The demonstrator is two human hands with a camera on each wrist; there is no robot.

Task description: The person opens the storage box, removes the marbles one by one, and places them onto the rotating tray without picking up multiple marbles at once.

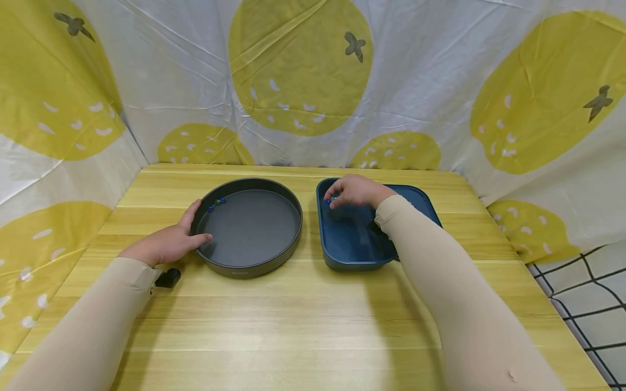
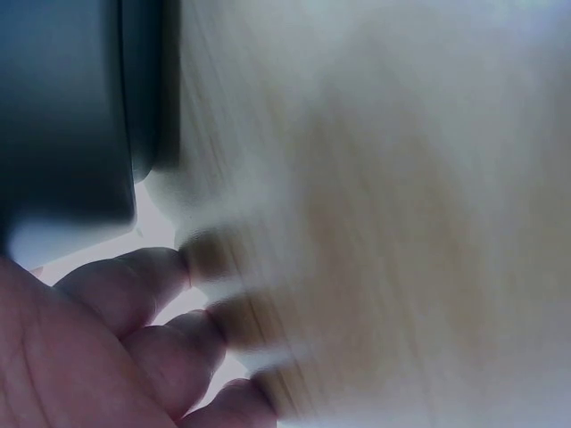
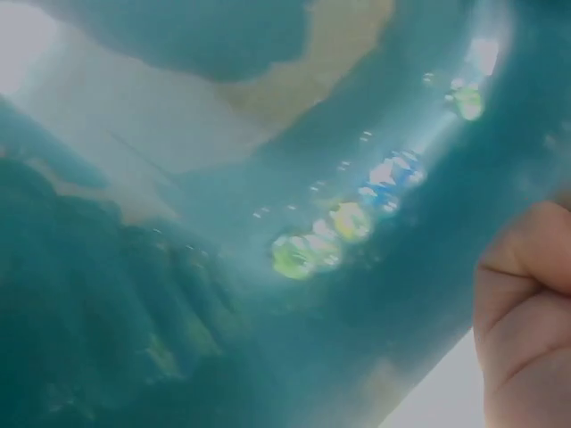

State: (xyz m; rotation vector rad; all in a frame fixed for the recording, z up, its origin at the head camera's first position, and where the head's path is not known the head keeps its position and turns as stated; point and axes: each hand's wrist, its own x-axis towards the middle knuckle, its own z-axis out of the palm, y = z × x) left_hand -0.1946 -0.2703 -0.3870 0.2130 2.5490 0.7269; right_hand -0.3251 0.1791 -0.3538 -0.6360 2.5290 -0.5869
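My left hand rests at the left side of a round dark grey cake pan, thumb over its rim and index finger straight along the outside. Other fingers of this hand touch the table in the left wrist view. Several small blue and green marbles lie inside the pan's left wall. My right hand reaches into a blue rectangular pan, fingers bent, with blue marbles at its fingertips; I cannot tell whether it pinches one. Several shiny marbles line the pan's wall in the right wrist view.
Both pans stand on a wooden table, a strip of tabletop between them. A white curtain with yellow fruit prints hangs behind and at the sides. Black wire grid stands beyond the right table edge.
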